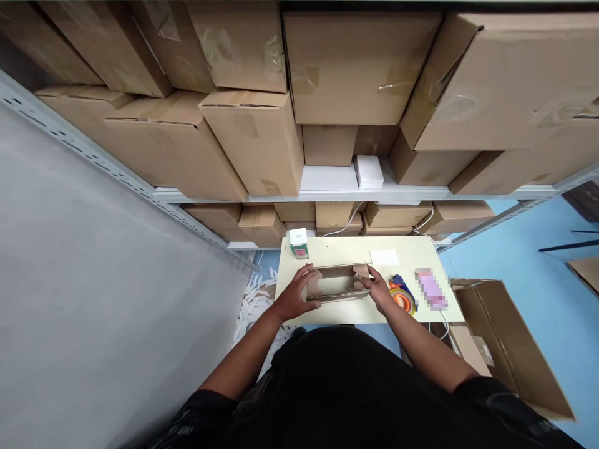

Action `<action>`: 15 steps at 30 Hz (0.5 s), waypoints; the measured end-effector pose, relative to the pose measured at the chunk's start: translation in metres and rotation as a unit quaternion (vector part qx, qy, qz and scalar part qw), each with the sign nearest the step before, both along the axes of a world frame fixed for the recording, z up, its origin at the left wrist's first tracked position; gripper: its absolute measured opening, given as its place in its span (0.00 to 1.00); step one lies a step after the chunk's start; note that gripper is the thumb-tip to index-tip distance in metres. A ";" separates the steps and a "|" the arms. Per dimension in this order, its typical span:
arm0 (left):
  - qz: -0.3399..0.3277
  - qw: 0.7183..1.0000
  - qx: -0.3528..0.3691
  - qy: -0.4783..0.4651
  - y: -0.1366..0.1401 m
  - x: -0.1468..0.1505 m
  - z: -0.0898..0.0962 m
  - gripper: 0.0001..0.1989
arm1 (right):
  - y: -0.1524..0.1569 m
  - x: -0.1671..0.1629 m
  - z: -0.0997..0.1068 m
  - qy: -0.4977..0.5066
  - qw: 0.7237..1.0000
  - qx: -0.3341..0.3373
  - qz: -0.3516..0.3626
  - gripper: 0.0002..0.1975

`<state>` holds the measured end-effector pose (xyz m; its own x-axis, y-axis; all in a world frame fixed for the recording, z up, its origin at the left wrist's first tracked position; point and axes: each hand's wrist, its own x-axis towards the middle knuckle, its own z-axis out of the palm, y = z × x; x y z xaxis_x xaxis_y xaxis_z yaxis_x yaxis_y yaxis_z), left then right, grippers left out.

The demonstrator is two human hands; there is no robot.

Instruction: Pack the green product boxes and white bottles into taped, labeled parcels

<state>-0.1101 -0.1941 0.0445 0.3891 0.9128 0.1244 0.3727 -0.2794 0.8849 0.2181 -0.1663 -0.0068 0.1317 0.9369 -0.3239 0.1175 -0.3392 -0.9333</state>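
Note:
A small cardboard box [339, 297] with no bottom or top closed is held over the pale table, and the tabletop shows through it. My left hand [296, 295] grips its left end, fingers at the far edge and thumb at the near edge. At the right end my right hand [377, 289] is closed on the box, with fingers by a small folded flap [360, 272]. Just right of that hand lies a blue tape dispenser [398, 280] with an orange-yellow tape roll [403, 300]. A green and white small carton [298, 244] stands at the table's far left.
The pale yellow table [327, 248] also bears a white paper [384, 257] and a blurred pink object [431, 289]. Shelves [327, 194] full of cardboard boxes rise behind it. A large open carton [510, 343] stands at right; white scraps [255, 305] cover the floor at left.

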 end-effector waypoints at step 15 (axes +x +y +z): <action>0.090 0.978 0.150 0.116 0.003 0.020 -0.018 0.14 | -0.039 -0.028 0.022 -0.169 0.985 0.005 -0.018 0.33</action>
